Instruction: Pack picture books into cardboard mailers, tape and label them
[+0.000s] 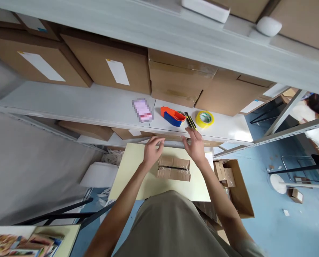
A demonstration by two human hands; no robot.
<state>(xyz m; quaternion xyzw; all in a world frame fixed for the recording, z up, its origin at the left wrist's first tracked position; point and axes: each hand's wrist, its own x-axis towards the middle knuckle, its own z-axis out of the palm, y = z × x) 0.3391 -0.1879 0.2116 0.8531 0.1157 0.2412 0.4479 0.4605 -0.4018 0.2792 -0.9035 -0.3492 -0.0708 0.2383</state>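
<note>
The taped carton (173, 168) lies under two empty, open hands: left hand (151, 151), right hand (194, 147) nearing the far yellow-black knife (190, 121); grasp its handle.

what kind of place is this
Most likely a stockroom or packing area: metal shelving holds labelled cardboard boxes, a tape dispenser and a yellow tape roll sit on the shelf, and a small taped carton lies by both hands.

Bright, even daylight; wide-angle warp.
Soft shadows sit under the shelf (100, 103); edges bend and smear, and one small patch is pixelated.
</note>
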